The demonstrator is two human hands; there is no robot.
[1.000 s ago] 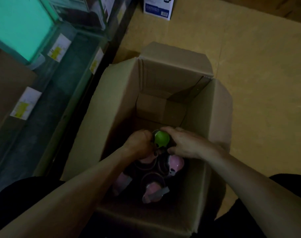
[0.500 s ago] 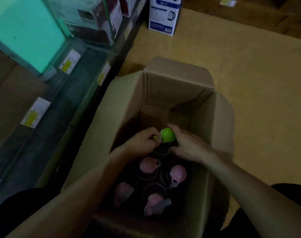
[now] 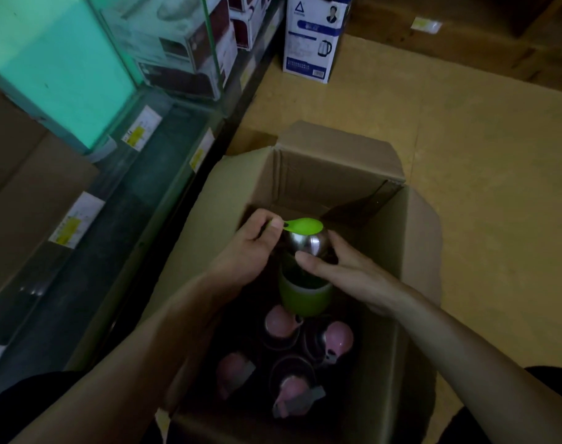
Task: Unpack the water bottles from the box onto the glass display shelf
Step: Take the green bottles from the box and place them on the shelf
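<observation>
The green bottle [image 3: 305, 294] was held upright in the open box [image 3: 337, 174], its lid tab [image 3: 288, 224] pinched by the left hand [image 3: 251, 251] and its steel shoulder gripped by the right hand [image 3: 345, 272]; pink-capped bottles [image 3: 339, 339] stood nearer.

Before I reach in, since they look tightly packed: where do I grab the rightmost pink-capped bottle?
By its pink cap, coming straight down from above: it stands upright deep in the box, so only its top is exposed.

View: one wide-angle camera worn on the head.
Facing: forward and steeply down into the open box [image 3: 308, 174] on the floor [image 3: 481, 187].
Nearness: close over the box.
Left edge: glass display shelf [image 3: 151, 181].
</observation>
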